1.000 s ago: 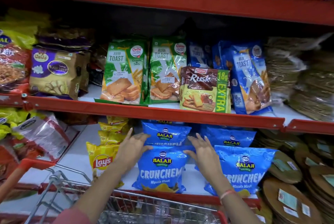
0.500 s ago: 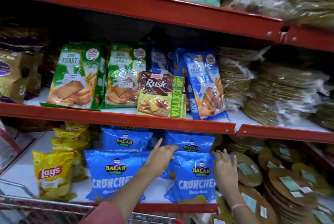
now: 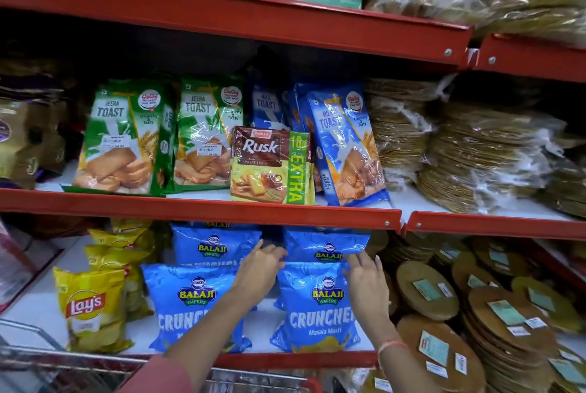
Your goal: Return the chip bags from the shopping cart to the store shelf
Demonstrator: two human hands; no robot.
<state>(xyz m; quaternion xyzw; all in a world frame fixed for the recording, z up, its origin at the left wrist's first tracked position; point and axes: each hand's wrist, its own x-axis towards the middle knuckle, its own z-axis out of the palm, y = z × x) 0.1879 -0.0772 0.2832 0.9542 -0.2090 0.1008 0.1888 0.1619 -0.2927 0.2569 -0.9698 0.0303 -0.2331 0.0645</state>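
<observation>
On white lower shelf (image 3: 263,326), red-edged racks, open-fingered left hand (image 3: 258,270), right hand (image 3: 367,285) flanking blue chip bag (image 3: 317,307)

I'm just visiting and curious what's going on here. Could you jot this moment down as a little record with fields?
setting: store shelves with red edges
person's left hand: open, resting on the left edge of the right front blue Balaji bag
person's right hand: open, on that same bag's right edge
neighbouring bag: another blue Balaji bag to its left, standing on the bottom shelf
further left: yellow Lay's bag
shelf above: toast packs and a Rusk pack
cart: wire rim at the bottom of the view
</observation>
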